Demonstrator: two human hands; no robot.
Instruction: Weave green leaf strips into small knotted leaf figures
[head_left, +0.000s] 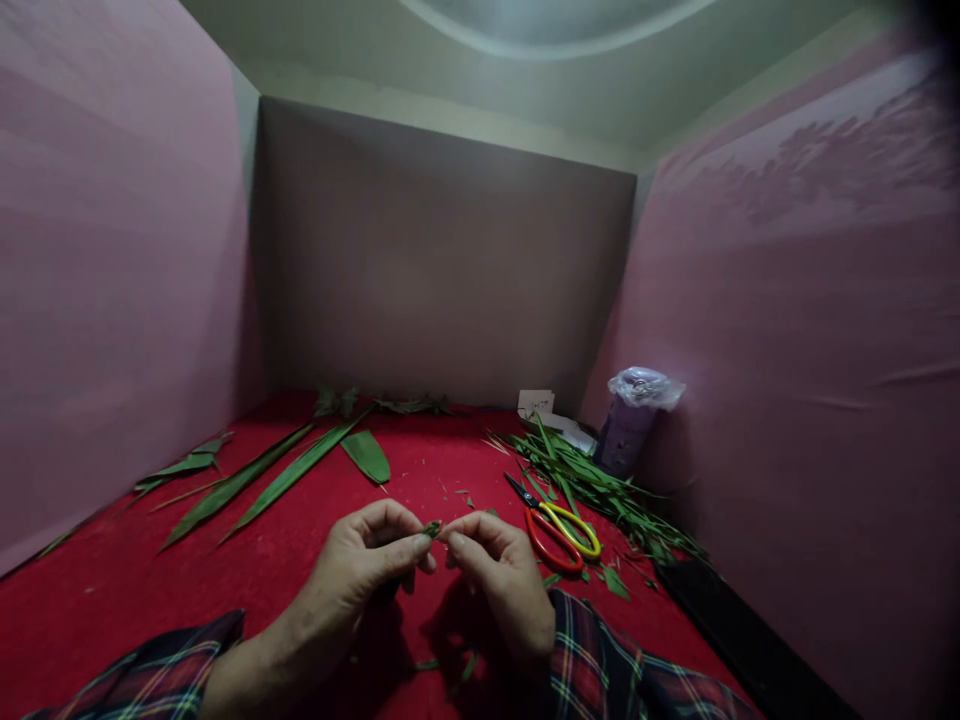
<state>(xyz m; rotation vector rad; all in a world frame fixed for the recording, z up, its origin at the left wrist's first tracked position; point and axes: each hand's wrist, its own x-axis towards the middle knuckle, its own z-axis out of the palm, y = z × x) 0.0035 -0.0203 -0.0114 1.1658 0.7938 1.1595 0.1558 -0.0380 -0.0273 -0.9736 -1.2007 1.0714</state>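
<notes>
Above the red cloth, a small folded green leaf piece (pixel 432 529) is pinched between the thumb and forefinger of my left hand (pixel 360 560). My right hand (pixel 499 570) meets it from the other side, its thumb and forefinger closed on the thin end of the same piece. Exact folds are too small to make out. Just right of my right hand lies a pair of scissors (pixel 559 530), one handle loop red and the other yellow, with dark blades pointing away to the left. Green leaf scraps (pixel 613 581) lie around the scissors.
Long green leaves (pixel 300 485) and a short cut leaf (pixel 367 456) lie at the left. A heap of leaf strips (pixel 592 480) spreads at the right, by a purple bin (pixel 624 435) lined with clear plastic. A black flat object (pixel 750 635) runs along the right edge.
</notes>
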